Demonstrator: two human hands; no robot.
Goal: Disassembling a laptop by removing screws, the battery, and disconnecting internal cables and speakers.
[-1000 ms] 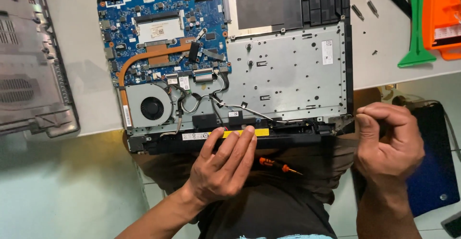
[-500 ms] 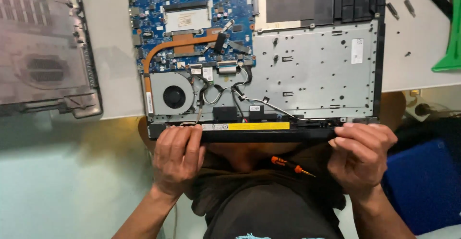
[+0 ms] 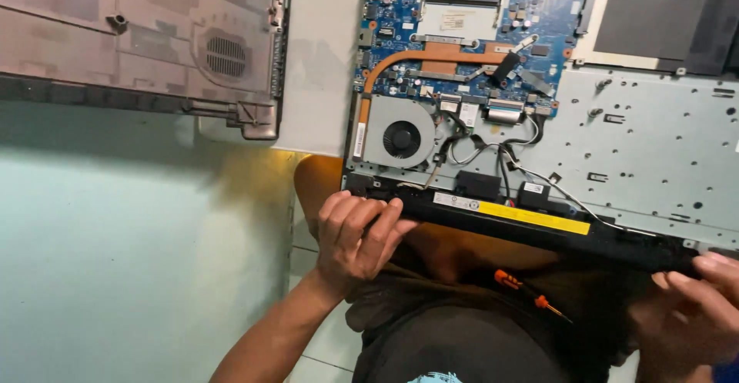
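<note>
An opened laptop [image 3: 639, 144] lies upside down on the white table, showing a blue circuit board [image 3: 462, 21], a copper heat pipe, a round fan [image 3: 402, 138] and a silver metal plate. Along its near edge runs a long black battery [image 3: 531, 225] with a yellow strip. My left hand [image 3: 356, 237] grips the battery's left end. My right hand [image 3: 697, 298] holds its right end at the frame's edge. A small orange-handled screwdriver [image 3: 527, 291] rests on my lap below the battery.
The laptop's removed bottom cover [image 3: 146, 40], dark grey with vent slots, lies at the upper left on the table. A strip of white table [image 3: 319, 60] shows between cover and laptop. Pale floor tiles [image 3: 115, 260] fill the lower left.
The view has swung so the laptop sits further right. My hands moved apart to the two ends of the battery, which now sits slightly tilted off the laptop's near edge.
</note>
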